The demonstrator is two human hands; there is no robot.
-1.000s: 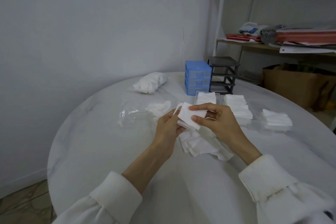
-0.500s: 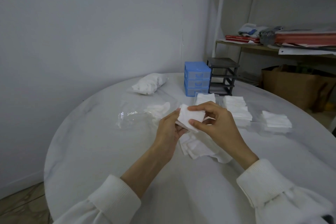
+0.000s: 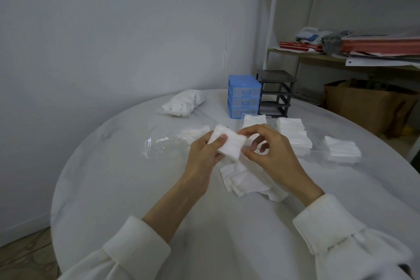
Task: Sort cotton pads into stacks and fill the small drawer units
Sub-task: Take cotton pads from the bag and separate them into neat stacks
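Note:
Above the middle of the round table my left hand (image 3: 205,151) grips a small stack of white cotton pads (image 3: 230,146), thumb on top. My right hand (image 3: 268,150) pinches the stack's right edge between thumb and fingertips. A loose heap of pads (image 3: 244,180) lies on the table just below both hands. Neat pad stacks sit beyond: one (image 3: 253,120) before the drawer units, a second (image 3: 293,134) to its right, a third (image 3: 341,150) further right. The blue drawer unit (image 3: 243,95) and the dark grey drawer frame (image 3: 276,92) stand at the back.
A full bag of cotton pads (image 3: 185,103) lies at the back left. A crumpled clear plastic bag (image 3: 163,143) with a few pads rests left of my hands. The white table (image 3: 127,188) meets a shelf (image 3: 341,57) and a cardboard box (image 3: 368,102) at right.
The held stack has been turned flatter and squared up. My right fingers slid from the top of the pads to their right edge.

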